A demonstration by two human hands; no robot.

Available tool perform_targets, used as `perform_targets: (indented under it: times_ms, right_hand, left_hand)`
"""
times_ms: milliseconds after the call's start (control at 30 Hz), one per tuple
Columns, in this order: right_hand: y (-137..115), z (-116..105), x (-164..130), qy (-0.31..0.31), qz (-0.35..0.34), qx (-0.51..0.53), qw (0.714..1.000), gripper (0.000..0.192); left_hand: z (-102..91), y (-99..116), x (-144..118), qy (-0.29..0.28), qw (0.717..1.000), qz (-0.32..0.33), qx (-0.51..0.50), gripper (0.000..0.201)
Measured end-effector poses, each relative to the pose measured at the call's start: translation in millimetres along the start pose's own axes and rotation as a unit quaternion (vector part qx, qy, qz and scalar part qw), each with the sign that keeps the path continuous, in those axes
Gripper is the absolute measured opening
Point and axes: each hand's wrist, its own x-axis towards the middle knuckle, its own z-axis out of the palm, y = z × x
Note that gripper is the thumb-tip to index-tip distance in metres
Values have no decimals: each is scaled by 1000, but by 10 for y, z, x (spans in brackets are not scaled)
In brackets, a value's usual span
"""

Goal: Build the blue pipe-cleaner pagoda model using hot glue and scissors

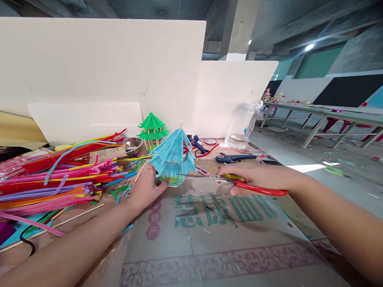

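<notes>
Scissors (261, 188) occupy right hand (242, 174), left hand (150, 186) holds blue model (173, 155); printed sheet (222, 240) gives room; clear jug (243, 124) stands near table (5, 263) edge.

Here's the left hand (149, 186), bare, rounded across the back, its thumb (163, 187) in plain sight. Just behind it comes the left forearm (78, 248), bare too, slim at the wrist and broadening steadily away from the hand. Across now to the right hand (241, 175), also bare, its fingers partly hidden. And behind that, the right forearm (340, 221), smooth in outline, uncovered from wrist to the edge of view, thickening away from the hand.
</notes>
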Motion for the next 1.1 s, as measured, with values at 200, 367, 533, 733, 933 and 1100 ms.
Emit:
perform_targets:
  times_ms: [200,367,533,733,933,1100]
  right_hand:
    - [-38,120,137,30,10,4,999,29]
    - [-124,117,194,30,-22,25,999,28]
    - [-171,110,211,53,-69,35,996,25]
    - [-220,132,242,56,-93,47,993,25]
    - [-233,172,259,49,-87,55,993,28]
    - [-242,204,263,46,-61,87,993,24]
  left_hand:
    - [-4,8,-30,-8,999,-11,44,33]
    - [-12,29,-36,-9,998,1,59,26]
    - [-18,42,-44,0,994,2,109,25]
    - [-30,44,-52,-4,993,23,118,22]
    - [-41,42,-67,-19,991,46,123,23]
    - [-40,38,-66,-18,992,58,109,24]
